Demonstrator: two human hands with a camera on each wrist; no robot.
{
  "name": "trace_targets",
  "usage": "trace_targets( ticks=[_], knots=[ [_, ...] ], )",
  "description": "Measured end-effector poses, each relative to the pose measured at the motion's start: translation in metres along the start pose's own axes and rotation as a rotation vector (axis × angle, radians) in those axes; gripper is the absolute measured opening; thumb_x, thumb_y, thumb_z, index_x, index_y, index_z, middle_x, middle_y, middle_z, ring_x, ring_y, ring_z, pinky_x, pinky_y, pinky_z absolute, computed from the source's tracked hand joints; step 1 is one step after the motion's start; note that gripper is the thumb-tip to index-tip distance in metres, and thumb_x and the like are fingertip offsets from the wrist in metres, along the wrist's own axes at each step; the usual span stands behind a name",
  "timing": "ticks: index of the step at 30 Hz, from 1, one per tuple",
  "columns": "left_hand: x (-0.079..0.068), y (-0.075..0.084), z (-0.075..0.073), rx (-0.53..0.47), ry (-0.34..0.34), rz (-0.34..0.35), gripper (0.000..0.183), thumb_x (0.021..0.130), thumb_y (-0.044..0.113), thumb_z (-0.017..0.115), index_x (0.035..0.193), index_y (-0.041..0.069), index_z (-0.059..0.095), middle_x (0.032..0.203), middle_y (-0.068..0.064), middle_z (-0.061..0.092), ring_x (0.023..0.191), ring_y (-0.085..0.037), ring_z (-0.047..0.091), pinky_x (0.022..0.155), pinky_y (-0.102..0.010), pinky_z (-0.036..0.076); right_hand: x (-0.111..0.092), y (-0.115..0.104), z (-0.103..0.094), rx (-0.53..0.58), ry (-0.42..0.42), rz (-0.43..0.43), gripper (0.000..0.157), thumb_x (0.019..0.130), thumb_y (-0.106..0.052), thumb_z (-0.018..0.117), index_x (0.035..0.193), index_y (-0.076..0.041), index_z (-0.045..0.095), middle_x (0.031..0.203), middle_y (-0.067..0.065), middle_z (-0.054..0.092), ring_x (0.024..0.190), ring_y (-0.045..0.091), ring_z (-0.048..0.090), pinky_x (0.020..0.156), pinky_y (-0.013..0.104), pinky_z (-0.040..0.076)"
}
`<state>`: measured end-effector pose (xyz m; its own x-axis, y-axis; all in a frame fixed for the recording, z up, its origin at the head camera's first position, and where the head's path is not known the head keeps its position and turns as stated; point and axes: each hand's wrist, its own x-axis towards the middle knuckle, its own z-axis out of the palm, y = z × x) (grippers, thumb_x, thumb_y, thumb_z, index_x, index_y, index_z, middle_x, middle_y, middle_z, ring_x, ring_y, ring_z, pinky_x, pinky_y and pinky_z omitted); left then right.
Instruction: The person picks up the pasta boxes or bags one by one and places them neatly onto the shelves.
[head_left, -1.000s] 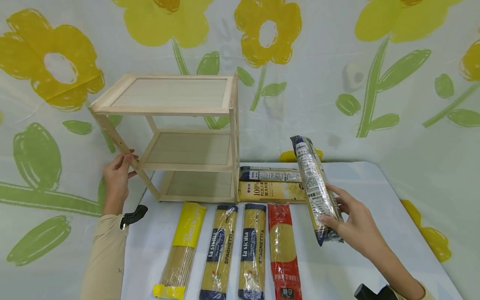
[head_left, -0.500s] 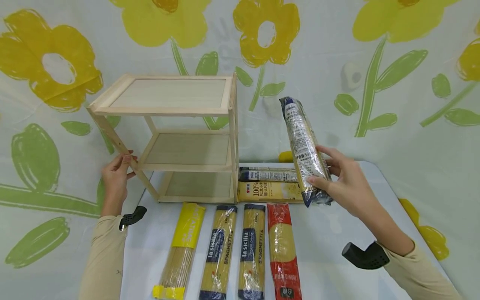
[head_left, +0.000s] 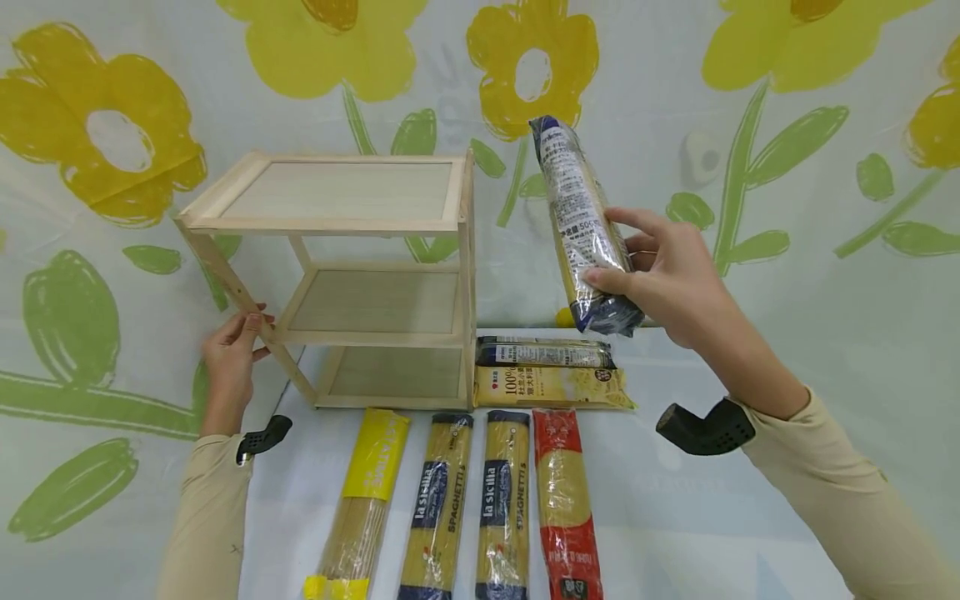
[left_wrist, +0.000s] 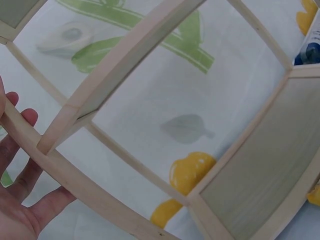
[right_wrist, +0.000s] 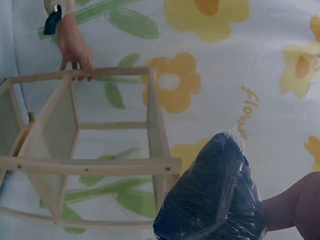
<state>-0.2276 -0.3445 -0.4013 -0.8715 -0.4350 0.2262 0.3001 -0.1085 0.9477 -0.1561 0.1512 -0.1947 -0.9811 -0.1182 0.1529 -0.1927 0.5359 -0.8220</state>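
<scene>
My right hand (head_left: 663, 271) grips the lower part of a clear and blue spaghetti pack (head_left: 577, 217), held tilted in the air right of the shelf. Its dark blue end (right_wrist: 210, 195) fills the lower right wrist view. At the left, my left hand (head_left: 231, 350) pinches the front left post of a three-tier wooden shelf (head_left: 360, 227). In the left wrist view, fingers (left_wrist: 22, 182) lie around that post (left_wrist: 95, 200), near the middle tier. No pack lies on the shelf's visible tiers.
Before the shelf lie a yellow-labelled pasta pack (head_left: 367, 500), two blue-labelled spaghetti packs (head_left: 437, 508) and a red pasta pack (head_left: 566, 500). A yellow pasta pack (head_left: 551, 387) and a dark-edged pack (head_left: 546, 353) lie right of the shelf. A flowered cloth (head_left: 637, 67) hangs behind.
My right hand has lifted the spaghetti pack up and slightly left, uncovering the ends of the two packs beside the shelf. My left hand stays on the post.
</scene>
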Motion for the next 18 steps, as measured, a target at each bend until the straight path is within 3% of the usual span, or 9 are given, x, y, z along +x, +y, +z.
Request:
trace_targets(
  ticks=[6, 18],
  knots=[
    [0.002, 0.001, -0.001, 0.023, -0.007, -0.003, 0.030, 0.087, 0.024, 0.066, 0.106, 0.001, 0.070, 0.086, -0.001, 0.069, 0.092, -0.016, 0.062, 0.061, -0.022, 0.054, 0.011, -0.025, 0.004, -0.017, 0.008, -0.009, 0.069, 0.083, -0.013, 0.074, 0.144, -0.014, 0.041, 0.115, 0.020, 0.058, 0.101, 0.029, 0.059, 0.067, 0.023, 0.050],
    [0.001, 0.000, 0.000, 0.026, 0.000, -0.004, 0.026, 0.088, 0.022, 0.065, 0.103, 0.002, 0.071, 0.087, 0.000, 0.069, 0.091, -0.013, 0.062, 0.060, -0.022, 0.054, 0.042, -0.073, 0.020, 0.073, -0.013, 0.032, 0.069, 0.083, -0.014, 0.074, 0.144, -0.014, 0.041, 0.113, 0.019, 0.056, 0.088, 0.026, 0.061, 0.067, 0.028, 0.055]
  ],
)
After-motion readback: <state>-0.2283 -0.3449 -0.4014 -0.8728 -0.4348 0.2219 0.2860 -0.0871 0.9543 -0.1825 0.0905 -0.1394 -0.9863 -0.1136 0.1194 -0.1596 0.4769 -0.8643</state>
